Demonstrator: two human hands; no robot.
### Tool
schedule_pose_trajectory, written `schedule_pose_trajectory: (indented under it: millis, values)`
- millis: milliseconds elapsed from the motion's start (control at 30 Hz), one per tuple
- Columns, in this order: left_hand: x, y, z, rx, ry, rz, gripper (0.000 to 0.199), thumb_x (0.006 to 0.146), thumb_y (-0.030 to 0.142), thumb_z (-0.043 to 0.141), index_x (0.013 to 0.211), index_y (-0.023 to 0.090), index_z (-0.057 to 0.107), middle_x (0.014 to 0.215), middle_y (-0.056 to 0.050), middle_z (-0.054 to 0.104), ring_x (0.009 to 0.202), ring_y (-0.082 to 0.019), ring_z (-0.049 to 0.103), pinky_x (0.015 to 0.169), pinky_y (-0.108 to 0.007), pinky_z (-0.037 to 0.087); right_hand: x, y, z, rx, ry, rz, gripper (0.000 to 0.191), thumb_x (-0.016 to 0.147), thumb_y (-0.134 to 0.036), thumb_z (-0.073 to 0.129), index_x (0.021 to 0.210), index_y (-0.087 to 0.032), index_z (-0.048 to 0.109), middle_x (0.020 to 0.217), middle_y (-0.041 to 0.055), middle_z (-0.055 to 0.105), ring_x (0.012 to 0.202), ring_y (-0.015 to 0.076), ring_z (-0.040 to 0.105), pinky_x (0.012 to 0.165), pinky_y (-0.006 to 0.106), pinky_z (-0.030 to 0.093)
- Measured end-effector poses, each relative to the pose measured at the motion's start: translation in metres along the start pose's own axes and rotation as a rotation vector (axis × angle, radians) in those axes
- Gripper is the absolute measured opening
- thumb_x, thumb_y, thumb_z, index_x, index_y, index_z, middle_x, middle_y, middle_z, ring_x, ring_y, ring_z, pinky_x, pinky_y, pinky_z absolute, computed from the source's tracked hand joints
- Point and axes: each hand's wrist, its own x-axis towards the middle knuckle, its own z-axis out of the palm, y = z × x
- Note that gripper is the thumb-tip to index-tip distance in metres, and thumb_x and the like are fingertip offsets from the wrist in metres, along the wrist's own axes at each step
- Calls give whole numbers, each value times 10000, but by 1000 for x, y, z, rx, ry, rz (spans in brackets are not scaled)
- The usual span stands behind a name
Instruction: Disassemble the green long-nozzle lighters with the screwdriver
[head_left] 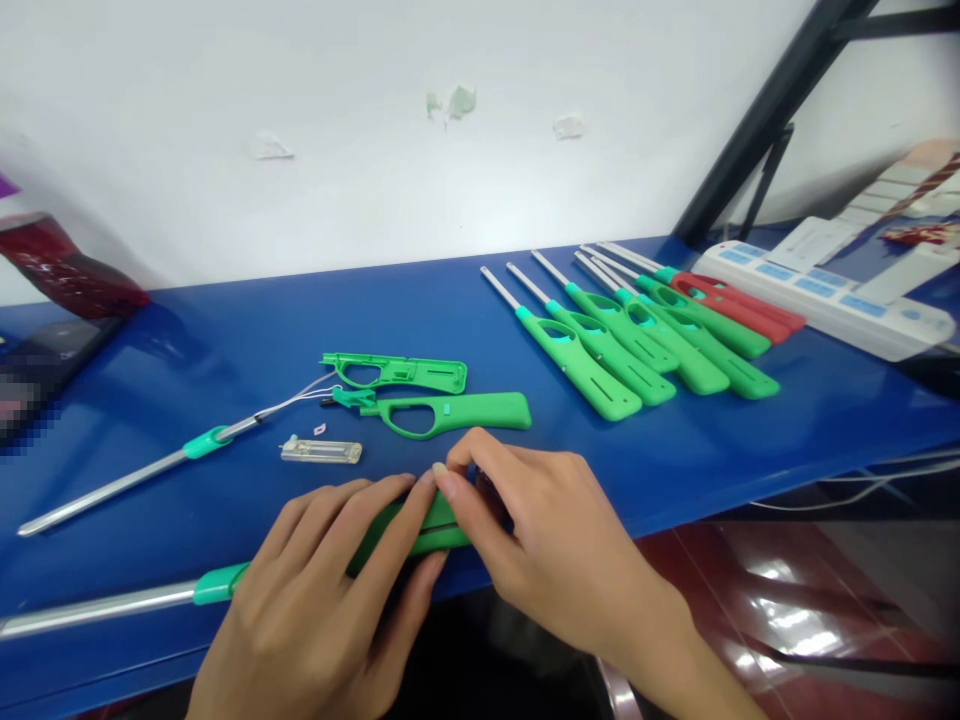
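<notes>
My left hand [322,590] is wrapped over the handle of a green gas lighter [431,540], pressing it at the table's near edge. The lighter's silver tube points left. At the handle's right end my right hand [536,510] is closed, thumb and forefinger together; something dark shows between its fingers, mostly hidden. Beyond the hands lie two opened green handle halves [487,410], a loose metal tube with wires [142,490], a clear fuel tank [321,452] and a tiny pale piece [320,429].
Several assembled green lighters [585,370] lie in a row at the right, with red-handled ones [742,300] behind. A white power strip [825,300] borders them. Far left stand a dark red bottle [67,265] and a dark flat device [52,370]. A white wall rises behind the blue table [247,320].
</notes>
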Motion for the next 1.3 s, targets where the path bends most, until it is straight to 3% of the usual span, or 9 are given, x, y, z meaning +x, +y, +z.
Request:
schedule_pose_trajectory:
  millis: [533, 867, 1067, 1300]
  values:
    - [2, 1, 0, 0, 14, -5, 403, 948, 134, 625, 1347, 82, 610, 1190, -147, 660, 1065, -294, 597, 915, -467, 457, 0, -1, -3, 72, 0, -6, 254, 1096, -370, 354, 914, -251, 485, 799, -58, 635, 662, 126, 566, 642, 291, 313]
    - [0, 1, 1, 11, 18, -14, 439, 950, 149, 642, 1385, 102, 603, 1192, -135, 660, 1065, -283, 601, 932, -460, 460, -3, -1, -8, 301, 208, 151, 75, 1077, -327, 414, 1073, -286, 476, 663, -101, 468, 580, 101, 484, 609, 269, 351]
    - [0, 1, 1, 13, 15, -26, 463, 949, 161, 651, 1406, 112, 592, 1203, -132, 664, 1063, -287, 604, 935, -470, 467, -6, 10, -5, 356, 257, 211, 202, 1079, -292, 389, 1243, -360, 485, 905, -51, 584, 717, 107, 543, 633, 257, 415]
    - [2, 1, 2, 7, 16, -30, 446, 949, 154, 647, 1392, 120, 601, 1194, -129, 669, 1062, -284, 607, 925, -465, 476, -1, 14, -3, 550, 286, 106, 291, 1096, -326, 401, 1320, -360, 583, 950, -43, 633, 578, 47, 545, 555, 215, 471]
